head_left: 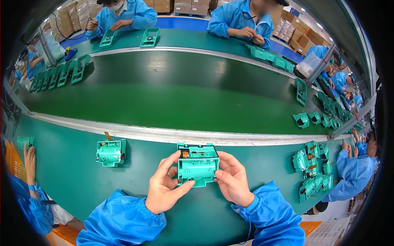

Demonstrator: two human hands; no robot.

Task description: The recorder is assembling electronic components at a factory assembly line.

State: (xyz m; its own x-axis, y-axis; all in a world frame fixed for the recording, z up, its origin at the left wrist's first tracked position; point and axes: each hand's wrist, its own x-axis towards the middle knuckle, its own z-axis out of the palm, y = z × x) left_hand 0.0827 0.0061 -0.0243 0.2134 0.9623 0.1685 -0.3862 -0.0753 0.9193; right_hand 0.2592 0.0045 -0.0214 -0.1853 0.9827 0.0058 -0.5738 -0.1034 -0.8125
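Note:
Between my two hands a teal plastic housing [198, 169] is held just above the green table, its black-edged opening at the far side. Inside that opening a small orange-copper part shows at the left corner. My left hand [166, 184] grips the housing's left side, thumb along its near edge and fingers behind. On the right side my right hand [233, 178] holds it, thumb pressed near the lower right corner. A similar teal housing [111, 153] with a brown strip sticking up lies on the table left of my hands.
Several more teal housings [314, 168] are grouped at the table's right. Beyond a pale metal rail [164, 133] runs a dark green conveyor belt [184, 98] carrying teal parts at both ends. Co-workers in blue sit across and on both sides; one person's hand [30, 164] is at far left.

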